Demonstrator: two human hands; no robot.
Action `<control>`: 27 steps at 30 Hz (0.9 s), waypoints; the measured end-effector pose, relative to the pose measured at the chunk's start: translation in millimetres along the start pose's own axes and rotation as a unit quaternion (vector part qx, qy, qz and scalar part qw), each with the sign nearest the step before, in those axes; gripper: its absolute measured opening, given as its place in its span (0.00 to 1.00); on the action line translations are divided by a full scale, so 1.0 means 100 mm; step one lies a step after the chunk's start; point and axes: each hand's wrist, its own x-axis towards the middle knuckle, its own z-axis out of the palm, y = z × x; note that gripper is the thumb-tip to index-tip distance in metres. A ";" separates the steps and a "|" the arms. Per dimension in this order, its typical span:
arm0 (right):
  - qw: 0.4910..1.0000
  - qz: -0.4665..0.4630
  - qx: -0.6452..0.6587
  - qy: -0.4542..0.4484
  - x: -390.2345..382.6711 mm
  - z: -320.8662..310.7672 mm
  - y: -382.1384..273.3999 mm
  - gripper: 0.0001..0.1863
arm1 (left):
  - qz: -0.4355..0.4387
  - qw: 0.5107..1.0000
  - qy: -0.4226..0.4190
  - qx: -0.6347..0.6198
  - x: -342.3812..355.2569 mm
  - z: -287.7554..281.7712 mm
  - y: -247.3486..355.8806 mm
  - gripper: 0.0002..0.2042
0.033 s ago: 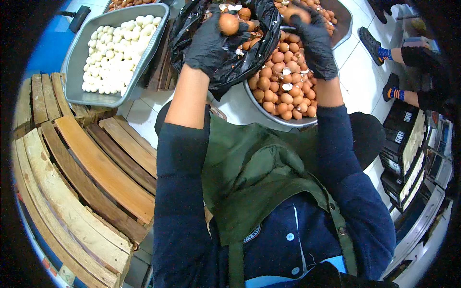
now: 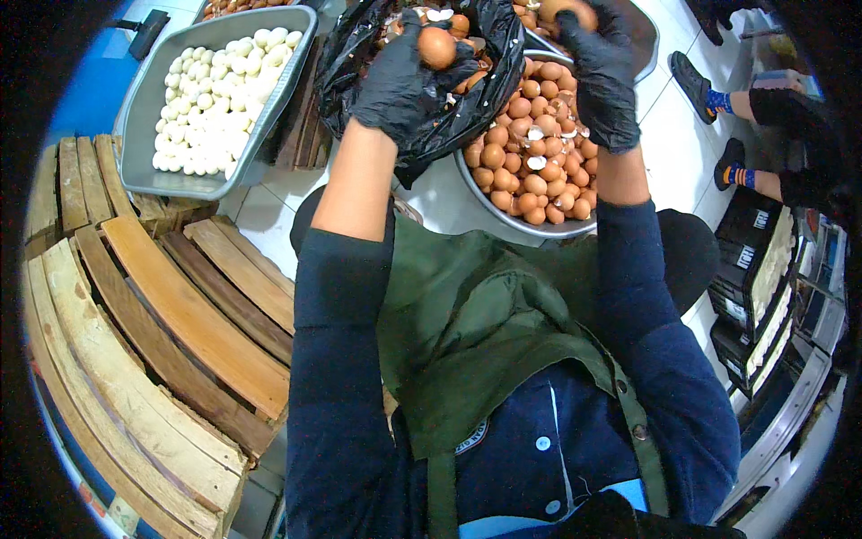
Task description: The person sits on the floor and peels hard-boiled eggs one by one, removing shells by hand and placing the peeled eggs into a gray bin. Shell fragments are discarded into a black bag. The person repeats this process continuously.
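My left hand [image 2: 392, 97], in a black glove, is closed round a brown egg [image 2: 437, 48] over a black plastic bag [image 2: 489, 106]. Broken eggshells [image 2: 460, 25] show inside the bag. To the right, my black-gloved right hand [image 2: 607, 88] grips another brown egg [image 2: 569, 15] near the top edge, its fingers partly hidden. Below that hand stands a round metal bowl [image 2: 500, 216] heaped with brown eggs [image 2: 536, 184], with a few white shell bits on top. Peeled white eggs [image 2: 211, 103] fill a grey tub [image 2: 136, 148] at the far left.
Wooden slatted pallets [image 2: 193, 310] lie at my left. Behind the bowl is another container [image 2: 644, 40] with brown eggs. On the right, another person's sandalled foot [image 2: 693, 85] rests on white tiles, above stacked black crates [image 2: 743, 260].
My left hand, with its egg, has shifted slightly right. My right hand has moved a little up and to the right, still holding its egg, uncovering more of the bowl.
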 end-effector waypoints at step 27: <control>0.995 0.047 0.033 -0.081 0.37 0.48 -0.50 0.25 | 0.257 0.872 -0.035 0.416 0.31 0.08 0.01 0.15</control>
